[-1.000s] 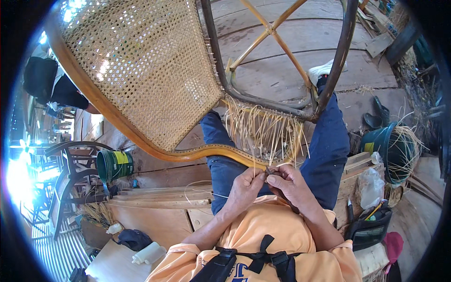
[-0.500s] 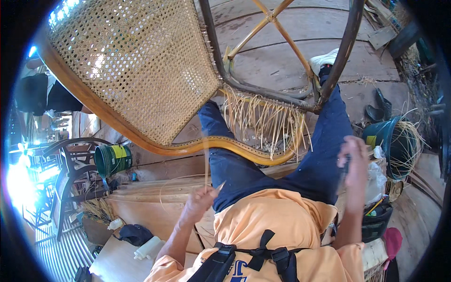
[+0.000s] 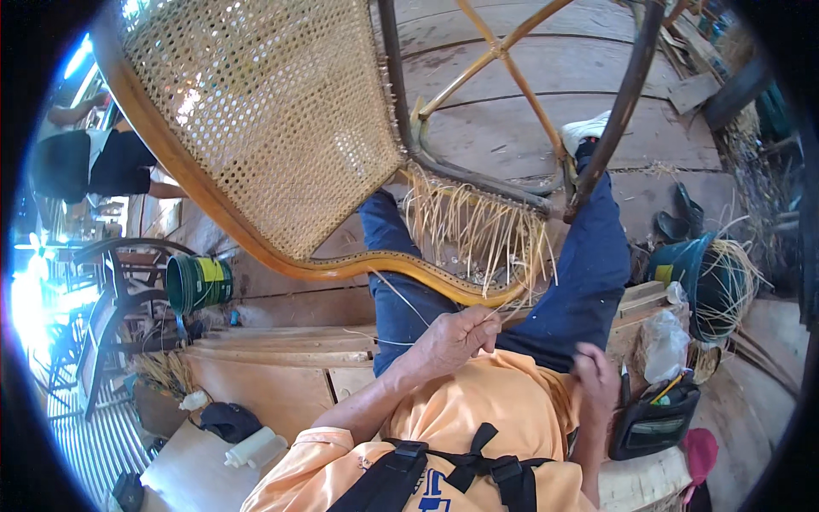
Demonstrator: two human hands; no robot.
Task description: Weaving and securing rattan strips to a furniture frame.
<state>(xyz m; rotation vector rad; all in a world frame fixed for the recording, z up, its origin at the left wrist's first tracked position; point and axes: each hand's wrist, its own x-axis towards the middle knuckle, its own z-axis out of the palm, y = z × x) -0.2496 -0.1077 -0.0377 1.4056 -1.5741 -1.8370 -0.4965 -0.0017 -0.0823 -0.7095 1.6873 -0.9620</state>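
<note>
This is a rattan furniture workshop: a half-woven cane chair (image 3: 256,128), loose cane strips (image 3: 478,230), wooden boards (image 3: 281,358), a green bucket (image 3: 198,283) and a plank floor (image 3: 512,119).

Green bucket (image 3: 198,282), black pouch (image 3: 653,418), white bottle (image 3: 252,446), pink cap (image 3: 701,454) around the bench

— Bright daylight, blown out to white glare at the far left edge; soft shadows elsewhere.
— Strongly bent lines near the black round rim; right hand (image 3: 595,382) slightly blurred, centre sharp.
</note>
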